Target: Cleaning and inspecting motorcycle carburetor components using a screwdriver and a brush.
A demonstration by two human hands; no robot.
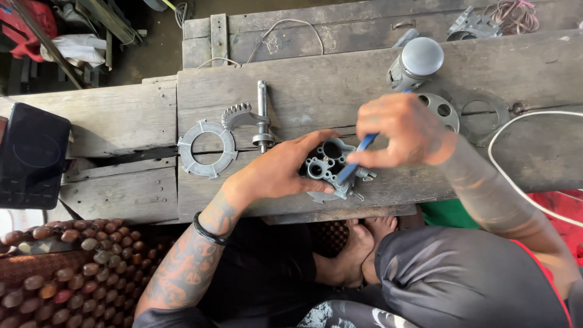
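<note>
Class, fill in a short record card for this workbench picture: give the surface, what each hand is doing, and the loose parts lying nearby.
Surface: worn wooden bench
Left hand: steadies a grey metal casting on the bench
Right hand: holds a blue-handled tool, tip against the casting
Left of the hands: flat metal ring, toothed shaft
Behind the hands: metal cylinder, round plate with holes

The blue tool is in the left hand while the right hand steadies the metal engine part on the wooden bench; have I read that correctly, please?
Not quite: the hands are swapped. The head view shows the right hand holding the blue tool, while the left hand steadies the metal engine part on the wooden bench.
</note>
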